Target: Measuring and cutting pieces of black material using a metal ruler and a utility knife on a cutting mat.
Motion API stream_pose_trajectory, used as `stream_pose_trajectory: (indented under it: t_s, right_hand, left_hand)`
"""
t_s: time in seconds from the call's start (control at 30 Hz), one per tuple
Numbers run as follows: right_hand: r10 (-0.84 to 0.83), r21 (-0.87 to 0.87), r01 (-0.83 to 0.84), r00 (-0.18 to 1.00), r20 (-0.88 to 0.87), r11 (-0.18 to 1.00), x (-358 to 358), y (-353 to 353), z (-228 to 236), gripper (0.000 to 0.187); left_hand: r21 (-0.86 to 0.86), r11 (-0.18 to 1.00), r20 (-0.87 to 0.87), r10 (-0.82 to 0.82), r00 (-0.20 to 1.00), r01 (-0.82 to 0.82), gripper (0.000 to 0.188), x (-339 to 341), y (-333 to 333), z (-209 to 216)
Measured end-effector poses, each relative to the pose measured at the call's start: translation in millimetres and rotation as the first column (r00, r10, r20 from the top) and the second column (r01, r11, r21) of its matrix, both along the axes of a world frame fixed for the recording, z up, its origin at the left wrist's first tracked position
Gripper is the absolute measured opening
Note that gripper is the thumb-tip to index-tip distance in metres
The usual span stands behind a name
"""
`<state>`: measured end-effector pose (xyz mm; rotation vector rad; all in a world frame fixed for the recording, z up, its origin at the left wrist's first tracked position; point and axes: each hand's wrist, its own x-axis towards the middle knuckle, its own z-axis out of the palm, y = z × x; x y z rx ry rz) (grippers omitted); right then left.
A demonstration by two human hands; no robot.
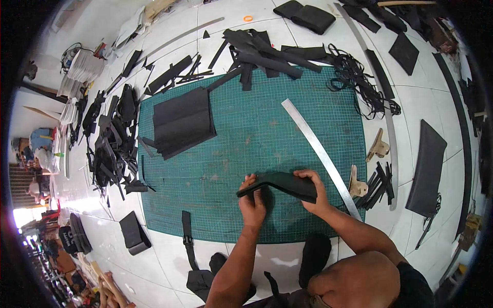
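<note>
Between my hands a bent piece of black sheet material point(282, 183) is raised just over the green cutting mat point(231, 154). My left hand point(252, 204) pinches its left end, thumb against the near side. At the opposite end, my right hand point(316, 195) has its fingers over the top edge and the thumb below. The piece bows upward in the middle; whether it has one layer or more I cannot tell. Right of my right hand, a long metal ruler point(318, 149) lies slanted across the mat. A stack of black sheets point(184, 122) rests at the mat's upper left.
Black offcuts point(257, 51) heap along the mat's far edge, with tangled black cord point(354, 82) at its far right corner. Two large metal clips point(379, 146) lie by the right edge. A pile of black straps point(110, 149) sits to the left. A black buckle strap point(187, 233) crosses the near edge.
</note>
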<state>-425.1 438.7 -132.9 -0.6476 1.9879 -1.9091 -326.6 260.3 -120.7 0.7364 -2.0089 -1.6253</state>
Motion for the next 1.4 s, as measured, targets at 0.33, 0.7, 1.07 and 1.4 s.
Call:
stream_pose_trajectory:
  t_s: [0.33,0.7,1.07,1.4]
  right_hand:
    - [-0.055,0.282,0.019,0.991,0.121,0.959,3,-1,32,0.045]
    - [-0.354,0.207,0.503,0.215,0.910,0.839,84,-72,33,0.033]
    - [-0.228,0.134,0.356,0.236,0.945,0.925,88,-53,38,0.039]
    - [0.512,0.543,-0.447,0.858,0.036,0.711,63,7,90,0.045]
  left_hand:
    - [-0.120,0.992,0.259,0.006,0.966,0.026,0.018,-8,-23,29]
    - [-0.209,0.382,0.882,-0.324,0.342,0.900,0.035,-125,-95,73]
    - [-0.181,0.296,0.942,-0.221,0.252,0.938,0.029,-129,-86,64]
    - [-0.289,0.222,0.910,-0.237,0.339,0.931,0.033,-134,-80,61]
